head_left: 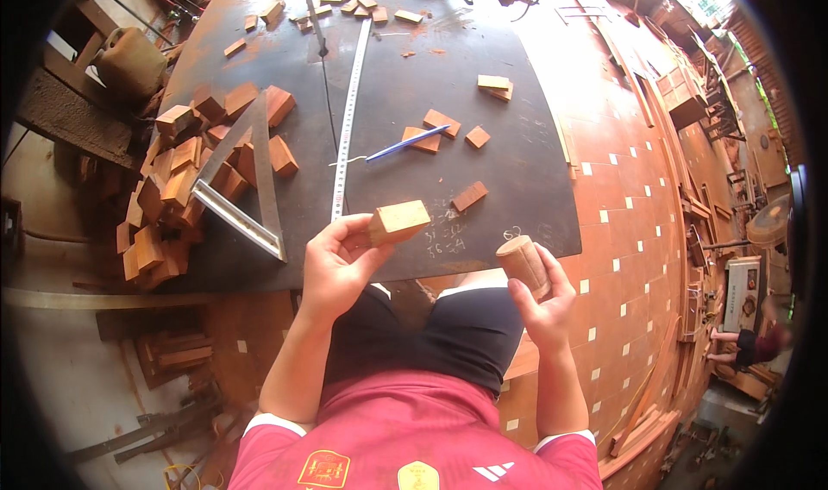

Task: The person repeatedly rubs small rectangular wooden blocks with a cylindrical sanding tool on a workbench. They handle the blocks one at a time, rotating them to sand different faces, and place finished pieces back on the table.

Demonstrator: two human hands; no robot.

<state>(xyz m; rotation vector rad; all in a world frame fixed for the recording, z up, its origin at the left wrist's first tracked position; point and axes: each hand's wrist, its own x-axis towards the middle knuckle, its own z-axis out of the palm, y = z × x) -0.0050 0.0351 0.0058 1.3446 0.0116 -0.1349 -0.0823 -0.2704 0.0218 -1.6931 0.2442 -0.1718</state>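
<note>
Between the fingers and thumb of my left hand is a rectangular wooden block, held above the near edge of the dark table. My right hand grips a short wooden cylinder, its round pale end tilted up, just off the table's near edge. A small reddish block lies on the table between and beyond the hands. Farther off, a blue pen rests across two flat wooden pieces, with a small square piece beside them.
A heap of wooden blocks covers the table's left side, with a metal set square leaning on it. A long white ruler strip runs along the dark tabletop. Small offcuts lie at the far end. Another person is at far right.
</note>
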